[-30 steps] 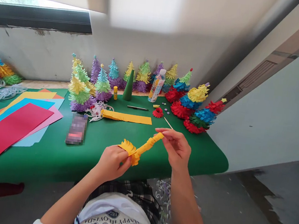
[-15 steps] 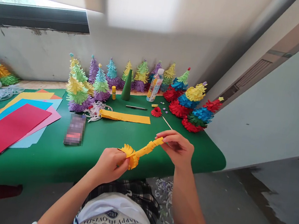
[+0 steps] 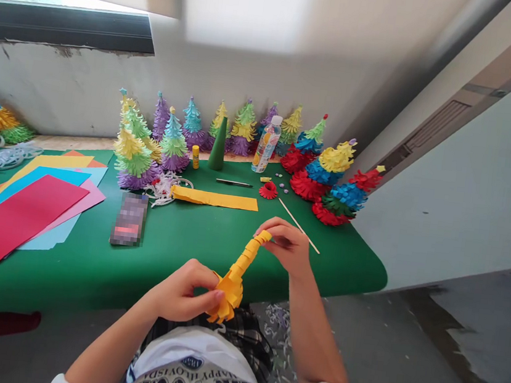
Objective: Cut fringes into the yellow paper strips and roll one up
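Observation:
A fringed yellow paper strip point(image 3: 245, 258) slants between my hands above the table's front edge. My left hand point(image 3: 190, 290) pinches its wider, ruffled lower end, where cut tabs fan out. At the narrow upper end, the fingertips of my right hand point(image 3: 285, 243) are closed on the strip. Beyond them, a flat yellow paper strip point(image 3: 229, 201) lies on the green table point(image 3: 171, 231). A small red fringed paper ring point(image 3: 268, 190) sits behind my right hand, and a thin white stick point(image 3: 298, 225) lies beside that hand.
Fringed paper trees point(image 3: 133, 155) line the back and right of the table. Among them stand a green cone point(image 3: 218, 145), a bottle point(image 3: 266, 145) and a glue stick point(image 3: 195, 157). A phone point(image 3: 129, 219) and coloured sheets point(image 3: 23, 225) lie left; a pen point(image 3: 234, 183) lies behind the flat strip.
My right hand has moved left and a little nearer, uncovering more of the white stick. The held strip slants more steeply, and its ruffled end hangs lower beside my left hand.

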`<state>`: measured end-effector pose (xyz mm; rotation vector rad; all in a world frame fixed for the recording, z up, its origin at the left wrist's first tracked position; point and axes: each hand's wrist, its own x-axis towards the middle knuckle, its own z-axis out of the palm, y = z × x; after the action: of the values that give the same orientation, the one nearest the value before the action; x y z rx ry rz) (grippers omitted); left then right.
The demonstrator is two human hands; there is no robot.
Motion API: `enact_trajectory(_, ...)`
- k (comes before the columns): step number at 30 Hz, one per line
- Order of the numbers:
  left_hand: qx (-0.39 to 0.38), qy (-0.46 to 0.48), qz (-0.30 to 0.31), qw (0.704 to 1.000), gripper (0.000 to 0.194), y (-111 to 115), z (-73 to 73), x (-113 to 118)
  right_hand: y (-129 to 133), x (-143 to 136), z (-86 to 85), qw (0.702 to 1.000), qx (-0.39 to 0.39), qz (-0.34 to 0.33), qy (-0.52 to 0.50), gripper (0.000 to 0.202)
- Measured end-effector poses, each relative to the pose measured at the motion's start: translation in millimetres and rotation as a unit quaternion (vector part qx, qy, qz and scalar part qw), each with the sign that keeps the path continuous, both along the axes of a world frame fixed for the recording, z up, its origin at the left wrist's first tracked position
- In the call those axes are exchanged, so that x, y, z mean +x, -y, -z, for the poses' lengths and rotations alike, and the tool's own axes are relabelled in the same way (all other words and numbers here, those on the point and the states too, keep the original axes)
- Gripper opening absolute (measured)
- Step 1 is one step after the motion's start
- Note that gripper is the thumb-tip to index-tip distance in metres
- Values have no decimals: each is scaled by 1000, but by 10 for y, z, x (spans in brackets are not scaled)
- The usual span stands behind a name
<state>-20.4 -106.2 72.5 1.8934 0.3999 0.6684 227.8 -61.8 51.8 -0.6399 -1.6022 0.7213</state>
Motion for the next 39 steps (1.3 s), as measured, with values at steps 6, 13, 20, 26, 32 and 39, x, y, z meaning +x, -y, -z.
enact_trajectory(6, -140, 77, 16, 987, 46, 14, -23, -56, 21, -350, 290, 989, -100, -6, -111, 14)
enact_trajectory(13, -245, 168, -95, 950, 42, -7, 102, 2, 257, -692, 504, 937, -281, -37, -204, 22)
enact_trajectory(20, -316, 328, -169, 874, 31, -16, 134, 183, 356, -822, 540, 896, -343, 25, -281, 30)
enact_trajectory(26, -347, 393, -228, 821, 37, -117, 203, 247, 361, -928, 527, 878, -350, 86, -315, 31)
enact_trajectory(32, -351, 414, -234, 806, 34, -142, 200, 285, 356, -967, 545, 879, -335, 137, -311, 30)
enact_trajectory(39, -318, 423, -255, 809, 38, -139, 197, 357, 375, -1013, 502, 884, -327, 144, -301, 32)
